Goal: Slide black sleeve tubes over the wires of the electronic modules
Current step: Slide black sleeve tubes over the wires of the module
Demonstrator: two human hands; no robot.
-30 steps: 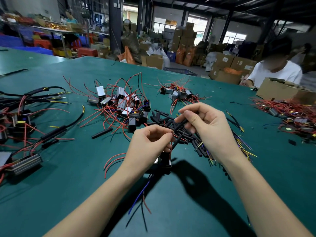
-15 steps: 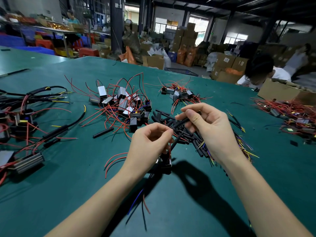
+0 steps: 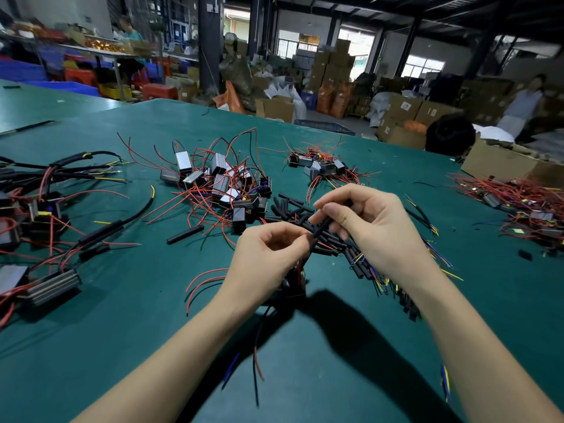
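Now | right hand (image 3: 370,227) fingers pinch sleeve tube (image 3: 320,228) | left hand (image 3: 268,254) fingers pinch module wires (image 3: 300,264)

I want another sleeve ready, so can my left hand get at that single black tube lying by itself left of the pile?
Probably not yet: the left hand is pinching wires at the sleeve tube that the right hand holds. Otherwise the loose tube lies unobstructed on the table.

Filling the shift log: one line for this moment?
stage: sleeving | right hand: holds black sleeve tube | left hand: pinches wires at tube end | module: hanging below
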